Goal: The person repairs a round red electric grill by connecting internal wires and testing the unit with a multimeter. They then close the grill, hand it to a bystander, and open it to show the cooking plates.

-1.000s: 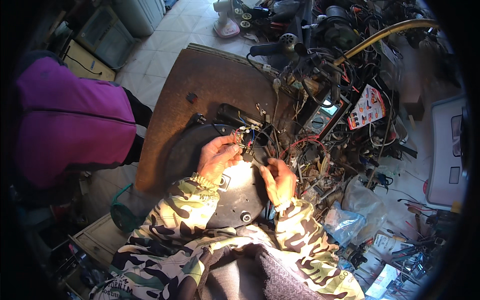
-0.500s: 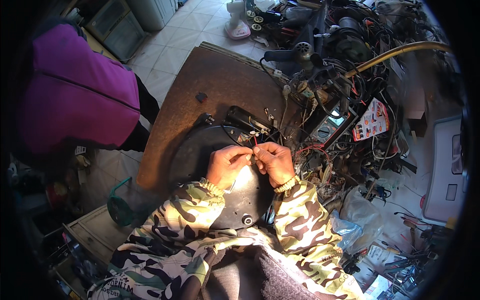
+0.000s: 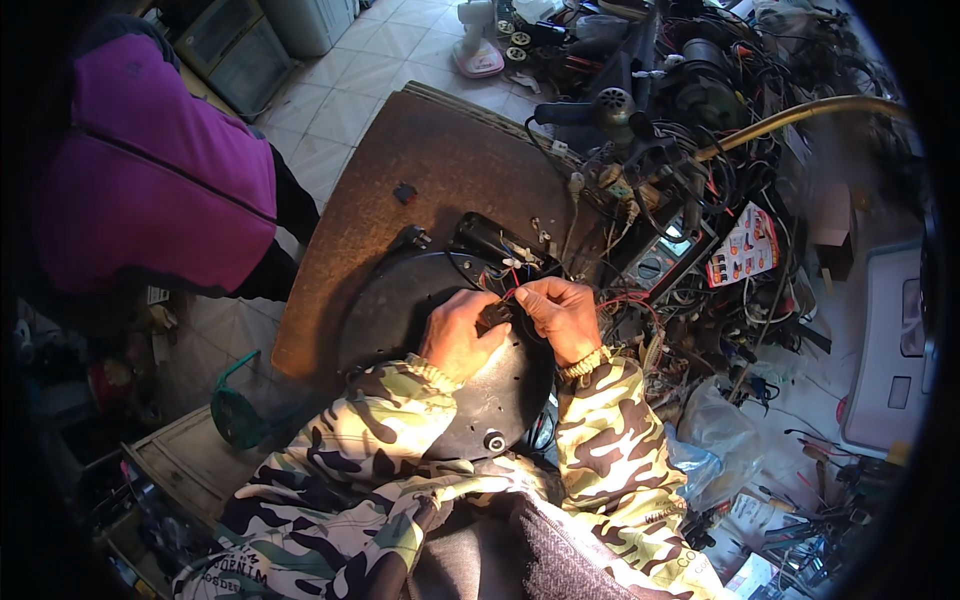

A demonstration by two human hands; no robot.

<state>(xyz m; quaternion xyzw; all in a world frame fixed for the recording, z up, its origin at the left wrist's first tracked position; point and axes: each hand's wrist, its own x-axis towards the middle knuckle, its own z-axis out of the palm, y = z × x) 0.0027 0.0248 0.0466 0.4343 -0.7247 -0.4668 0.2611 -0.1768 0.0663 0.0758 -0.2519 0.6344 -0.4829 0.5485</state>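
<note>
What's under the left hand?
The black disc shows on both sides of the left hand, and a small black part sits at its fingers; the surface directly beneath is covered.

The disc [image 3: 500, 395] is black, the tabletop [image 3: 465, 150] brown, the sleeves [image 3: 612, 435] camouflage-patterned

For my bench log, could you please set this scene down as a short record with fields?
Left hand: fingers around a small black part
Right hand: fingertips pinched at a red wire
Beneath hands: round black disc
Surface: brown board
Beyond disc: black plug, lying on board
Right of board: meter with lit screen, amid clutter
Upper right: hair dryer
Left: person in purple jacket
</note>
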